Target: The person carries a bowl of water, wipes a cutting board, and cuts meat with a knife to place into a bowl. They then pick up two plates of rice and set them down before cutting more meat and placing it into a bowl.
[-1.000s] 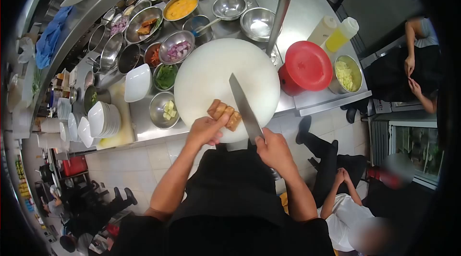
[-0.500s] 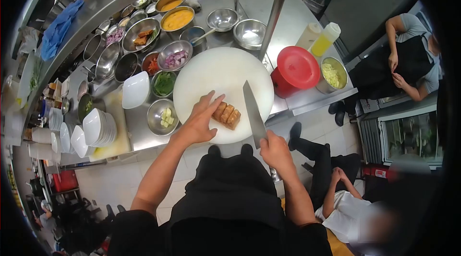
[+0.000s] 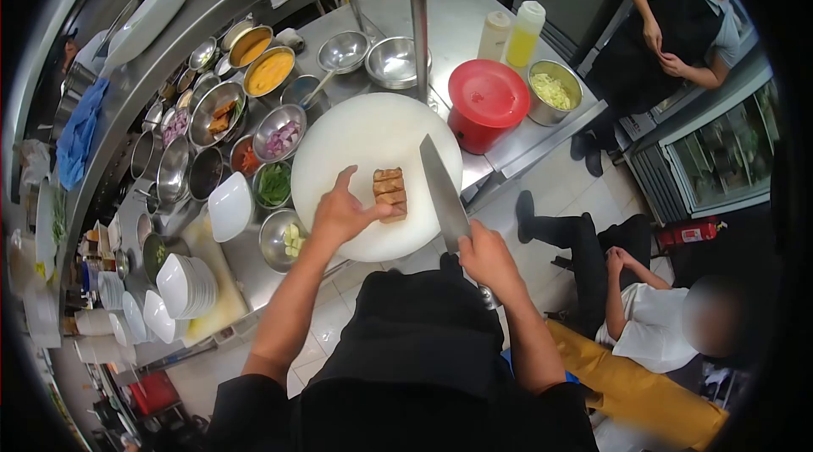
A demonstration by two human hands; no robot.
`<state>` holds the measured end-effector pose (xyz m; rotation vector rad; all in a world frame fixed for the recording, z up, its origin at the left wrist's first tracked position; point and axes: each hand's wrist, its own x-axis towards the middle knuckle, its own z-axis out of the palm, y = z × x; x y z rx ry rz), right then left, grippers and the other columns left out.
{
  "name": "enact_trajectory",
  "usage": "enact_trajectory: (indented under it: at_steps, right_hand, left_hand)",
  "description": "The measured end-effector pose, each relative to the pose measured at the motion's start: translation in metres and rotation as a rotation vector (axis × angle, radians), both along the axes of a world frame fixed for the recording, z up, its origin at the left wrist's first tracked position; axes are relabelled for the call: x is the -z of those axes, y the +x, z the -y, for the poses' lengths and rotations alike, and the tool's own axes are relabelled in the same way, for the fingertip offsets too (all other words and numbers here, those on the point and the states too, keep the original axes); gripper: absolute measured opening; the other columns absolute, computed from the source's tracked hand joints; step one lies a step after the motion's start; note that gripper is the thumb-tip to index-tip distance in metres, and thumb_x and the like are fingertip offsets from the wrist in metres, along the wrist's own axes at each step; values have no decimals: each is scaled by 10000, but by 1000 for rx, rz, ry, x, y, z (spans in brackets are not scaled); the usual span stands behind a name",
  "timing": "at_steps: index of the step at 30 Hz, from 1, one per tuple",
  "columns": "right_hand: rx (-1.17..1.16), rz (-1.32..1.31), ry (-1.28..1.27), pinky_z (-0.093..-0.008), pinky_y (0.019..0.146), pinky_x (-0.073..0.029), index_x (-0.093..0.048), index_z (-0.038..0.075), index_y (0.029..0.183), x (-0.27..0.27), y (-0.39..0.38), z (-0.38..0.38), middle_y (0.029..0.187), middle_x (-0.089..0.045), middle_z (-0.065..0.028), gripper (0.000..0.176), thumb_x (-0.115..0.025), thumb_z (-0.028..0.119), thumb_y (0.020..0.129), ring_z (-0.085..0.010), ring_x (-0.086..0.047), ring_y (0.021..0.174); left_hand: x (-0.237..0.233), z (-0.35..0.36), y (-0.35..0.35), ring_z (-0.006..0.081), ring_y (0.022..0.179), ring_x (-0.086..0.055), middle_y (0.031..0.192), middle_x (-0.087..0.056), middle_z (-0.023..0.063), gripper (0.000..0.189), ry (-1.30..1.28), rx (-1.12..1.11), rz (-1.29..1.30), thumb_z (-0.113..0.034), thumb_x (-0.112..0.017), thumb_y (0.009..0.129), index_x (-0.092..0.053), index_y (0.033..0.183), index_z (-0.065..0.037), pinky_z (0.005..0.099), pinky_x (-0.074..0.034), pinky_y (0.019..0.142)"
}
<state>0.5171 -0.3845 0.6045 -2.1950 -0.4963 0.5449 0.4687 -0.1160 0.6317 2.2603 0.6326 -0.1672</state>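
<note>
On the round white cutting board (image 3: pixel 356 126) lies a browned block of food (image 3: pixel 389 189), cut across into several thick slices that stay together in a row. My left hand (image 3: pixel 341 213) is open at its left side, thumb reaching to the lower slices and index finger pointing away from me. A large kitchen knife (image 3: pixel 442 189) is gripped by its handle in my right hand (image 3: pixel 491 259). Its blade slants over the board's right side, tip pointing away from me and apart from the slices.
Left of the board stand bowls of chopped onion (image 3: pixel 281 137), green leaves (image 3: pixel 273 184) and pale chunks (image 3: pixel 284 240). A red lidded container (image 3: pixel 489 105) and a pot of shredded vegetable (image 3: pixel 554 94) are at the right. One person (image 3: pixel 660 37) stands; another (image 3: pixel 648 308) sits nearby.
The sliced block has turned from a slant to nearly straight away from me. My left fingers have come off its top to its left side. The view has shifted.
</note>
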Motion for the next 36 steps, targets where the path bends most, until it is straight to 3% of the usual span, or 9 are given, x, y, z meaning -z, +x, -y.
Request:
enact_trajectory:
  at_steps: [2,6,9,10,14,16,19,24,36]
  right_hand:
    - [8,77,-25,-552,755,-442,-532,-66,927,-3,-4,-1,787,-601,-308,222,-498,143,861,-492,-576,796]
    - [46,69,-40,-546,764,-447,-535,-64,938,-1,-4,-1,799,-601,-311,221,-502,137,852,-487,-579,814]
    - [9,58,-84,-542,771,-450,-536,-63,942,-5,-4,1,811,-605,-308,220,-504,133,847,-480,-584,824]
    - [16,69,-47,-545,766,-450,-536,-61,938,-6,-5,2,802,-604,-308,216,-507,133,846,-478,-586,818]
    - [69,84,69,-544,688,-464,-544,-58,961,5,-15,0,727,-601,-290,211,-525,116,843,-468,-595,728]
    - [98,133,155,-539,643,-466,-548,-58,981,3,-22,-9,691,-594,-278,217,-535,107,840,-462,-593,681]
    - [105,242,331,-502,530,-464,-556,-59,1051,3,-25,-32,615,-583,-233,253,-553,84,841,-427,-587,563]
    - [37,426,423,-461,516,-470,-545,-45,1099,-17,-18,-67,617,-590,-213,258,-537,63,865,-390,-599,551]
    - [-67,307,218,-515,572,-476,-539,-63,1051,-20,1,-79,623,-599,-251,238,-518,88,868,-440,-605,596]
  left_hand:
    - [-11,-15,2,356,1180,-494,1253,-494,229,1019,175,321,-41,-222,-855,583,-323,1448,-146,432,-408,996]
    - [-3,-9,27,361,1331,-322,1392,-393,201,868,450,704,231,112,-636,616,-417,1395,-204,571,-308,1057]
    - [11,-15,48,374,1249,-415,1364,-439,182,714,329,1037,236,100,-654,574,-567,1247,-123,452,-356,1035]
    - [14,-18,46,352,1141,-519,1291,-520,150,567,191,940,269,52,-683,579,-633,1126,-89,409,-428,953]
    - [-3,-4,21,304,998,-603,1112,-622,132,502,263,638,72,-124,-771,615,-653,1103,-117,362,-478,883]
    - [11,9,0,295,879,-623,944,-655,134,568,88,237,250,-257,-827,581,-655,1094,-84,379,-495,811]
    - [36,14,-13,297,849,-617,861,-649,147,605,180,131,455,-292,-853,554,-661,1071,-43,380,-495,773]
    - [46,14,-19,293,1064,-522,1125,-567,116,791,301,160,563,-276,-836,587,-491,1264,-58,442,-317,960]
    - [74,23,-17,267,920,-605,1005,-605,124,489,-26,1,702,-85,-765,640,-546,1073,-21,347,-481,824]
